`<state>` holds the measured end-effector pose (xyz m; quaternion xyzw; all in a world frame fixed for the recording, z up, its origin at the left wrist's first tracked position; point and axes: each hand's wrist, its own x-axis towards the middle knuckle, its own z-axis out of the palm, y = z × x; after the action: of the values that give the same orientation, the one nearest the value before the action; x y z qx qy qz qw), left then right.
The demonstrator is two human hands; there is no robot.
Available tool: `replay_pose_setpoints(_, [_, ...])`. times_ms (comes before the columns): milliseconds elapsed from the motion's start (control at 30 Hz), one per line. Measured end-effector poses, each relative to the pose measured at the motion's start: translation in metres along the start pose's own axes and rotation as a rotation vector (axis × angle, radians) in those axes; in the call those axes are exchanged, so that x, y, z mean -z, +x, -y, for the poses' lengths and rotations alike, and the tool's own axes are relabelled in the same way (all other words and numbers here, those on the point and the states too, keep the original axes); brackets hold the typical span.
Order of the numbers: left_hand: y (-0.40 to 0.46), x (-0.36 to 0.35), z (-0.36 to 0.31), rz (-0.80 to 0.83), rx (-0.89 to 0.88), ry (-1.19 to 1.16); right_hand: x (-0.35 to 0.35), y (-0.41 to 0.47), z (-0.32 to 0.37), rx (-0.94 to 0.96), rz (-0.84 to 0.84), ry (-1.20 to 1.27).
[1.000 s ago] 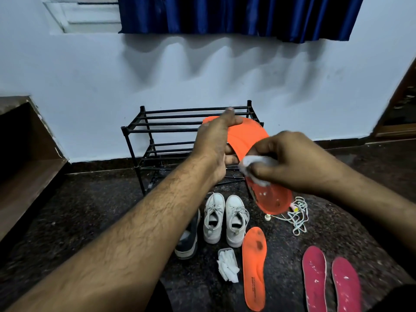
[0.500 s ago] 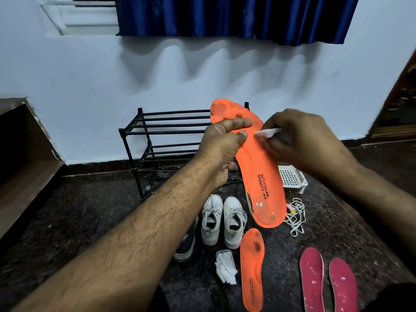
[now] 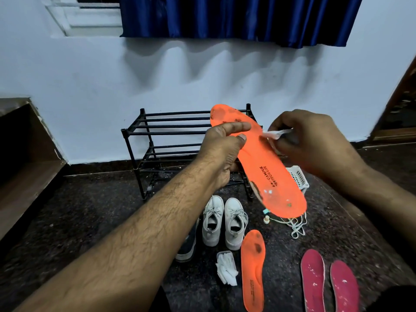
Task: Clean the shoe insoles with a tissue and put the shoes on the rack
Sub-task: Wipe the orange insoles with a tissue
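Observation:
My left hand holds an orange insole up in front of the black rack, toe end up, with dark stains near the toe. Pinched in my right hand is a white tissue, pressed against the insole's right edge. Below on the floor lie a second orange insole, a pair of white sneakers, a dark shoe partly behind my left arm, two red insoles and a small pile of tissues.
A white plastic basket and tangled white laces lie right of the rack. A wooden step rises at the left, a doorway opens at the right. Blue curtain hangs above on the white wall.
The insole has been raised and turned so its printed face shows. My right hand with the tissue has moved from the heel area up to the middle right edge.

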<state>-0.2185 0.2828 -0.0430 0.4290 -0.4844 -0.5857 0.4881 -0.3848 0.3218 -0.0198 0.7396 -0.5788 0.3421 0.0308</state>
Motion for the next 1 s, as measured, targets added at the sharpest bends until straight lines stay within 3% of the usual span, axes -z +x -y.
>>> replay_pose_setpoints(67, [0.002,0.001,0.001,-0.005,-0.01,0.009,0.003,-0.005,0.01,0.056,0.038,0.093])
replay_pose_setpoints(200, [0.007,0.005,0.004,-0.032,-0.035,0.068,-0.012,-0.017,0.034,0.256,0.292,0.067])
replay_pose_setpoints(400, [0.009,0.005,0.004,-0.02,-0.053,0.023,-0.002,-0.005,0.002,0.022,0.053,0.026])
replay_pose_setpoints(467, [0.01,0.005,0.006,-0.029,-0.088,0.03,-0.001,-0.007,0.011,0.107,0.06,0.047])
replay_pose_setpoints(600, [0.01,0.009,0.004,-0.028,-0.094,0.034,-0.012,-0.015,0.029,0.316,0.264,0.069])
replay_pose_setpoints(733, [0.009,0.012,0.0,-0.016,-0.066,0.012,-0.006,-0.005,0.004,0.087,0.132,0.044])
replay_pose_setpoints(833, [0.01,0.012,0.003,-0.02,-0.083,0.021,0.0,-0.005,-0.001,0.029,0.07,0.063])
replay_pose_setpoints(1000, [0.01,0.014,0.002,-0.023,-0.077,0.055,-0.007,-0.017,0.022,0.212,0.385,0.189])
